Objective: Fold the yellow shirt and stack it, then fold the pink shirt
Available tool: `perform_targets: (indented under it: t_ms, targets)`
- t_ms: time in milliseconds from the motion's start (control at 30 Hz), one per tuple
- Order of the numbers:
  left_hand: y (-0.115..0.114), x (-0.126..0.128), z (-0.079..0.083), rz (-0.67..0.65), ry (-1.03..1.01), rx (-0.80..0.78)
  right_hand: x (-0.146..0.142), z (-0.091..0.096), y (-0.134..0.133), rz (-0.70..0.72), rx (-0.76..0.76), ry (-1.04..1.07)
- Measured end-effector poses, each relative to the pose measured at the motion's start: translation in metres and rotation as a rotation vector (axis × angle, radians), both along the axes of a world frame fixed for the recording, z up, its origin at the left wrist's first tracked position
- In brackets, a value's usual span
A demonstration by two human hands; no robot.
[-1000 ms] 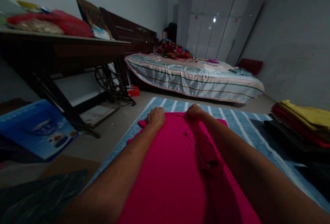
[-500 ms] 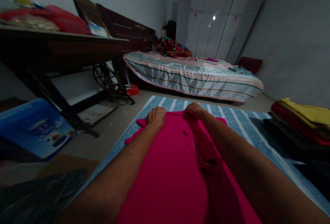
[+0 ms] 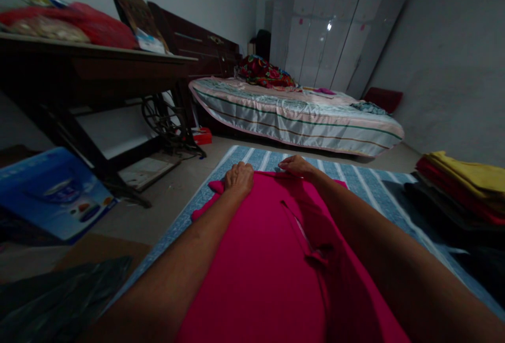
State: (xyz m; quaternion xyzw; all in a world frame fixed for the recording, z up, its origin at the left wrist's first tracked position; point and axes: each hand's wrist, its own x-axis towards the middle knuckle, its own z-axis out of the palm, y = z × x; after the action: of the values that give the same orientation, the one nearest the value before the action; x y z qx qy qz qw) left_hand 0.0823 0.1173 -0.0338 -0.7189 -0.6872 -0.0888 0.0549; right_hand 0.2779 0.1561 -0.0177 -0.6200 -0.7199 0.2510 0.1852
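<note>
A bright pink shirt [image 3: 260,259] lies spread on a blue-and-white striped mat [image 3: 374,190], with a slit-like opening and a darker folded or shaded strip on its right half. At the shirt's far edge, left of its middle, my left hand [image 3: 239,177] has its fingers curled down over the cloth, closed on it. My right hand [image 3: 296,166] is just right of it at the same edge, its fingers stretched leftward and loosely apart over the cloth's border. The underside of both hands is hidden.
A stack of folded clothes [image 3: 469,180], yellow on top, sits on the mat's right side. To the left are a blue box [image 3: 59,195], dark plastic [image 3: 67,295] and a treadle sewing table [image 3: 118,64]. A bed [image 3: 300,117] stands beyond the mat.
My right hand has loosened from its pinch on the shirt's far edge, with its fingers now reaching leftward. My left hand stays where it was.
</note>
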Motion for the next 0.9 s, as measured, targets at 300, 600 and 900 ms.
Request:
perform_targets:
  t_ms: [300,600,900]
  targets:
    - [-0.003,-0.001,-0.001,-0.018,0.041,0.013,-0.01,0.003,-0.001,0.091,0.007,-0.193]
    - [-0.006,-0.001,0.0,-0.024,0.038,0.016,-0.017,-0.001,0.007,0.111,0.218,-0.476]
    - [-0.018,0.024,0.012,-0.273,0.051,0.058,-0.021,-0.01,0.003,0.191,0.289,-0.639]
